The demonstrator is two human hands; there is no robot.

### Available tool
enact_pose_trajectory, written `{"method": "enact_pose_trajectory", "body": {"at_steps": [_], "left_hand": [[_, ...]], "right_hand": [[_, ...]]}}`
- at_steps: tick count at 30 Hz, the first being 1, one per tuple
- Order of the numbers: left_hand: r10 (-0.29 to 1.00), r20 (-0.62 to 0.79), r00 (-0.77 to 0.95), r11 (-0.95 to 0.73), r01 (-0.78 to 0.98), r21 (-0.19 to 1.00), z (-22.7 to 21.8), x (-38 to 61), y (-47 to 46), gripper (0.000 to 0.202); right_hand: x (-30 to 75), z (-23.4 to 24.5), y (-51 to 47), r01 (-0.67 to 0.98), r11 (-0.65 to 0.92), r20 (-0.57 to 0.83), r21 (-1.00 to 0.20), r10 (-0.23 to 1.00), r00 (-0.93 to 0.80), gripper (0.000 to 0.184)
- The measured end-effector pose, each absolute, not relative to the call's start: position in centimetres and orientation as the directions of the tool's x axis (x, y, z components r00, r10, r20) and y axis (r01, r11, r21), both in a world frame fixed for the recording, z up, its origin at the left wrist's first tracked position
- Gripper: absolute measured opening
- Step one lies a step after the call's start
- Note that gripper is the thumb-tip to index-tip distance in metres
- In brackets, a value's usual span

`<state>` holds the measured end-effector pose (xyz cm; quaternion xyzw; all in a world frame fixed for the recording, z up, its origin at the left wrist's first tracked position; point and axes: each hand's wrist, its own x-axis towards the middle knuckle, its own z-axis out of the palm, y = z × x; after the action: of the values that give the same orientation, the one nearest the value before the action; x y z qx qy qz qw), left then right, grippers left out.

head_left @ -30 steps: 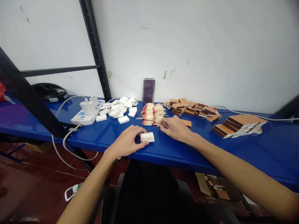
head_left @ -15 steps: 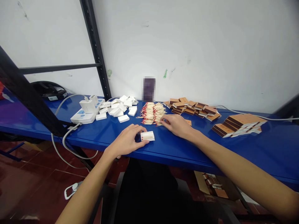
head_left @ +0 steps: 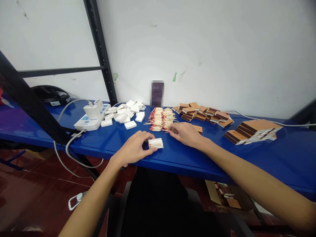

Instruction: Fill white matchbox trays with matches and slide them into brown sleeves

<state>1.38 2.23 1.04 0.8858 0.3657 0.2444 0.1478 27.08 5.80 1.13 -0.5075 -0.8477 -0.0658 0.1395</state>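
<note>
My left hand (head_left: 134,148) rests on the blue table (head_left: 276,153) and holds a small white matchbox tray (head_left: 156,143) with a few red-tipped matches in it, between thumb and fingers. My right hand (head_left: 186,133) lies just right of a heap of matches (head_left: 161,119), its fingers pinched on some matches at the heap's near edge. A brown matchbox sleeve (head_left: 198,129) lies partly behind my right hand.
A pile of white inner trays (head_left: 127,113) lies at the left, next to a white power strip (head_left: 90,120) with cables. Brown sleeves (head_left: 204,114) are heaped behind the matches, and stacked boxes (head_left: 253,131) stand at the right. A black shelf post (head_left: 100,49) rises at the back left.
My right hand's fingers have shifted slightly at the edge of the match heap. My left hand has kept its hold on the tray in the same place.
</note>
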Motion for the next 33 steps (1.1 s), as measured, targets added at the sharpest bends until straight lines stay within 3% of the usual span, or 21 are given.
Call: {"method": "enact_pose_trajectory", "body": {"at_steps": [18, 20, 23, 27, 33], "left_hand": [[0.715, 0.331, 0.616, -0.696, 0.581, 0.422, 1.0, 1.4, 2.4, 0.028], [0.714, 0.336, 0.615, -0.697, 0.580, 0.420, 1.0, 1.4, 2.3, 0.028], [0.716, 0.342, 0.609, -0.696, 0.584, 0.417, 0.9, 1.4, 2.3, 0.027], [0.711, 0.346, 0.612, -0.701, 0.584, 0.409, 0.8, 1.3, 2.4, 0.028], [0.703, 0.356, 0.616, -0.710, 0.579, 0.399, 0.7, 1.2, 2.4, 0.029]], "right_hand": [[27.5, 1.1, 6.1, 0.881, 0.473, 0.268, -0.013, 0.850, -0.453, 0.016], [27.5, 1.3, 5.7, 0.858, 0.509, 0.309, -0.065, 0.828, -0.468, 0.013], [26.9, 1.7, 4.6, 0.746, 0.619, 0.365, -0.247, 0.772, -0.520, 0.009], [25.3, 1.7, 3.3, 0.546, 0.693, 0.327, -0.470, 0.711, -0.622, 0.009], [24.0, 1.4, 2.8, 0.573, 0.659, 0.235, -0.487, 0.730, -0.641, 0.004]]}}
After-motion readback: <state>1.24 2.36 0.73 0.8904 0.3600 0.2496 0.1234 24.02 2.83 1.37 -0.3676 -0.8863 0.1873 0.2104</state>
